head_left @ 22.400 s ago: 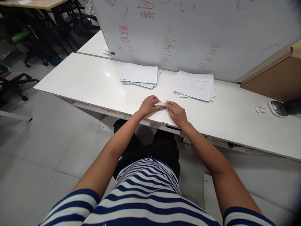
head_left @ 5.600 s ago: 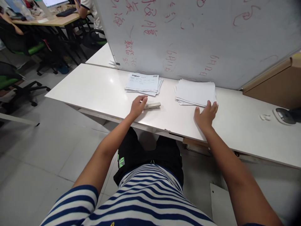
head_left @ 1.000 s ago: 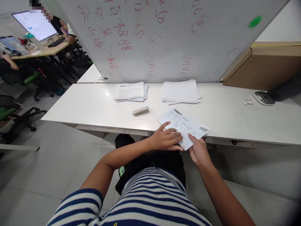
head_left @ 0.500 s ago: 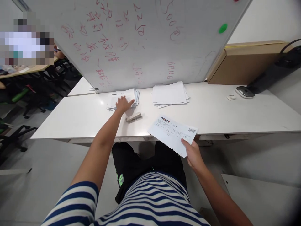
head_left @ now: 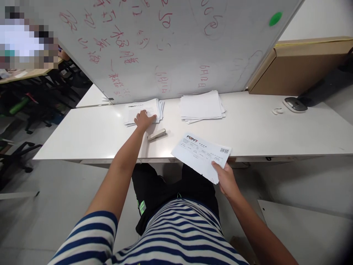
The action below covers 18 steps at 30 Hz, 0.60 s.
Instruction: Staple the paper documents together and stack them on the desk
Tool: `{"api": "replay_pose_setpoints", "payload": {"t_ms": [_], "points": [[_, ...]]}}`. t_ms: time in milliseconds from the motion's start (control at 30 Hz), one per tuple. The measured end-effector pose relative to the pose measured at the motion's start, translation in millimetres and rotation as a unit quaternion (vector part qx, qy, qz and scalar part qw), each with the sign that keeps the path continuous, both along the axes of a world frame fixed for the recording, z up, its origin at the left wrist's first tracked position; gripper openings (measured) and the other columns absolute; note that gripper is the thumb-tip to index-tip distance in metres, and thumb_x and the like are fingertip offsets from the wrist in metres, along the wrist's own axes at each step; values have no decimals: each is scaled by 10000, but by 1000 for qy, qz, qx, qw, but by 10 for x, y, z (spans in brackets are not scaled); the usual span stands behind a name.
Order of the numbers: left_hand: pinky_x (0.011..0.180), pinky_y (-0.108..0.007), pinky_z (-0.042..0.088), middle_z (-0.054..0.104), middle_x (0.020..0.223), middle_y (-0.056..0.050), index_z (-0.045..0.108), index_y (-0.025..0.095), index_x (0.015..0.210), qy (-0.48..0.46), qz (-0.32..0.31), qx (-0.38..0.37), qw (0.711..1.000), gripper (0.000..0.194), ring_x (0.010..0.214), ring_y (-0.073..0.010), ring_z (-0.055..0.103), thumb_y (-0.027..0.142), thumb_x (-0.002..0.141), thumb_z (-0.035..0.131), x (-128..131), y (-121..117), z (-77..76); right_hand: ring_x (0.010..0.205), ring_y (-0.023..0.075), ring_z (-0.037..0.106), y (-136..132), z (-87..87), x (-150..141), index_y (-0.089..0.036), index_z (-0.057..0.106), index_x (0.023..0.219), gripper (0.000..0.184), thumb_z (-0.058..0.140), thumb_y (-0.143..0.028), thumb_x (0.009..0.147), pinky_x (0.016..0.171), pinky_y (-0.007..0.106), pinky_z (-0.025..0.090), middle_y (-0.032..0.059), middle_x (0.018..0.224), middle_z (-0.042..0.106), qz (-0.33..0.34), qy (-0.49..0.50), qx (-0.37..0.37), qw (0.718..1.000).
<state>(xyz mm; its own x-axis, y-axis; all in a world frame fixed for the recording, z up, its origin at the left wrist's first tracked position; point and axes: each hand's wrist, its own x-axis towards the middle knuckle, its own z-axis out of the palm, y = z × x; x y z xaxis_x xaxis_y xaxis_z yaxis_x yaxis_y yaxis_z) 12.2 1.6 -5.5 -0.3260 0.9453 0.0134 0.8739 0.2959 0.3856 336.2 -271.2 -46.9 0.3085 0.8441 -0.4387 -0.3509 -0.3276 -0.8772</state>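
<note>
My left hand [head_left: 145, 120] rests on the left paper stack [head_left: 132, 115], fingers a little bent and thumb out to the side. Printed sheets with a PONY heading make up that stack, their edges fanned at the right. Just below this hand lies a small pale stapler [head_left: 157, 134] on the desk. Over the desk's front edge, my right hand [head_left: 226, 178] grips the printed paper sheets [head_left: 200, 154] at their lower right corner, thumb on top. A second paper stack [head_left: 202, 106], blank side up, lies between the hands, farther back.
A whiteboard [head_left: 176, 48] with red writing stands along the back of the white desk [head_left: 91, 136]. To the right are a cardboard box [head_left: 298, 70], a computer mouse [head_left: 295, 104] and a small white object [head_left: 277, 110]. Another person sits far left, blurred.
The camera view has shifted slightly. My left hand stays on the left stack, its fingers a bit more drawn in. My right hand holds the sheets in nearly the same place.
</note>
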Motion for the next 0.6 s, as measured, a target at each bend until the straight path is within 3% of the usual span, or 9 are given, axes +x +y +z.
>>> {"api": "replay_pose_setpoints", "payload": {"t_ms": [433, 600], "points": [[1114, -515, 274, 543, 1398, -181, 478, 201, 1333, -1, 10, -5, 1000, 708, 1384, -373, 402, 594, 763, 624, 5, -16, 27, 1188, 298, 637, 21, -40, -33, -235, 678, 1141, 418, 767, -378, 759, 1084, 493, 465, 59, 1266, 689, 4, -2, 0, 1000], [1057, -517, 297, 646, 1257, -141, 576, 232, 1172, 18, 15, 15, 1000, 422, 1260, -346, 505, 490, 839, 546, -23, -17, -13, 1199, 299, 629, 15, -90, -16, -228, 670, 1161, 435, 760, -392, 768, 1096, 496, 449, 64, 1275, 684, 8, -7, 9, 1000]]}}
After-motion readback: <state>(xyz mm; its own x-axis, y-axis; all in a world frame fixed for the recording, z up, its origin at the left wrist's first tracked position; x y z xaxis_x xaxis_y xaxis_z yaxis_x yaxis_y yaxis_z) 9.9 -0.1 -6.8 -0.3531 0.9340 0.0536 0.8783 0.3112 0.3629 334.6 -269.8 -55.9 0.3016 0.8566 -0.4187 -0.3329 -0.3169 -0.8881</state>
